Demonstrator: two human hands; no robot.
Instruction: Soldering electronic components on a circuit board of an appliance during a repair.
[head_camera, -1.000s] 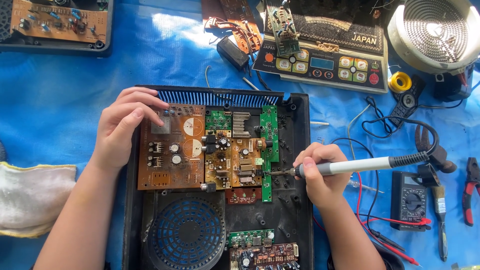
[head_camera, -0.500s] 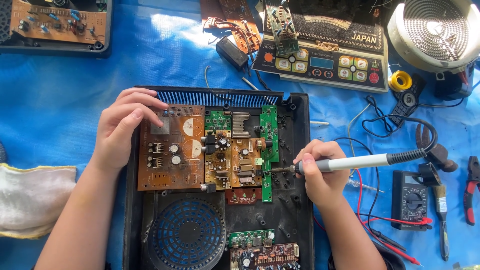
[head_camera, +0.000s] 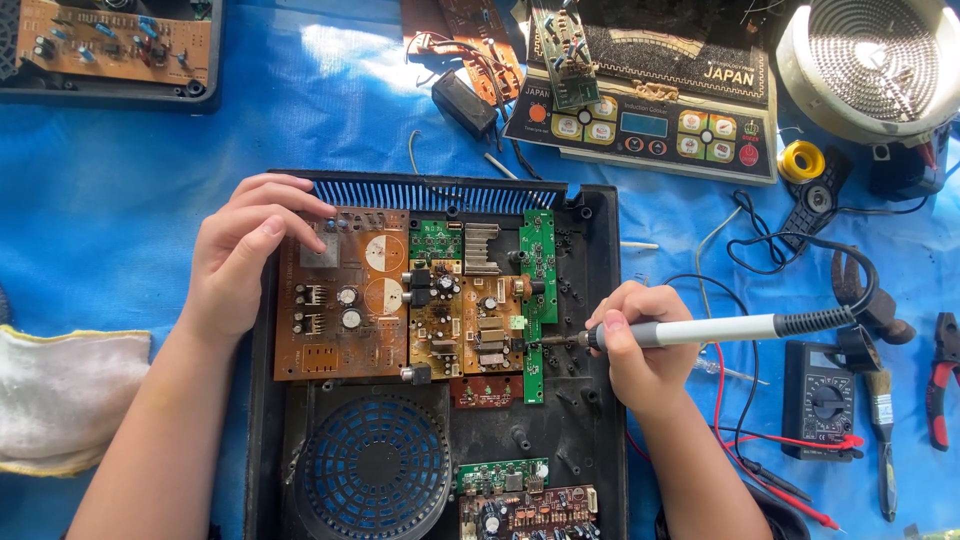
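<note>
Holding a soldering iron (head_camera: 690, 330) in the right hand (head_camera: 645, 350), fingers wrapped around the grip, tip touching the edge of the narrow green board (head_camera: 537, 290) inside the black case (head_camera: 600, 400). Left hand (head_camera: 245, 250) isn't gripping anything, fingers loose and pressed flat on the brown board's (head_camera: 340, 300) top left corner. Round fan grille (head_camera: 372, 468) sits below. Multimeter (head_camera: 820, 400) and pliers (head_camera: 940, 375) lie off right on the blue sheet (head_camera: 120, 180).

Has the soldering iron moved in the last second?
No. The soldering iron in the right hand keeps its tip at the green board, as before.
</note>
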